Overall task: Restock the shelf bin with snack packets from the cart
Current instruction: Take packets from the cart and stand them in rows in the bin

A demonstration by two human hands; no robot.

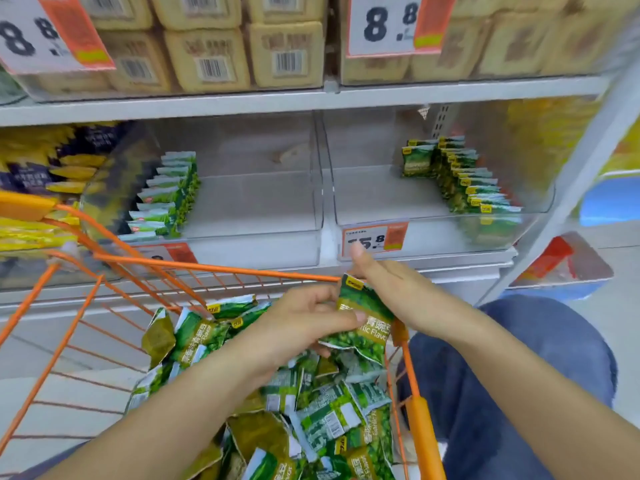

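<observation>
In the head view, an orange wire cart (221, 270) is seen drawn up against a grey shelf (242, 102), and everything is placed here relative to that cart. Inside the cart, a loose heap of green snack packets (322, 410) is piled toward its right rim. Above the heap, near the cart's far right corner, one green packet (363, 318) is gripped by the left hand (304, 323), whose thumb and fingers are curled round the packet's left edge. The same packet is met from the right by the right hand (388, 285); its thumb is stretched toward the shelf edge, but its fingers are hidden behind the packet, so it cannot be told whether they are closed. Beyond the cart's far rim, two clear bins are set side by side on the shelf. In the left bin (242, 244), a row of packets (166, 195) is stood along the left wall, and the rest of its floor is left bare. In the right bin (433, 233), a row of packets (464, 174) is lined along the right wall, with bare floor left of it. A price tag (375, 237) is fixed to that bin's front edge, just beyond the right thumb.
</observation>
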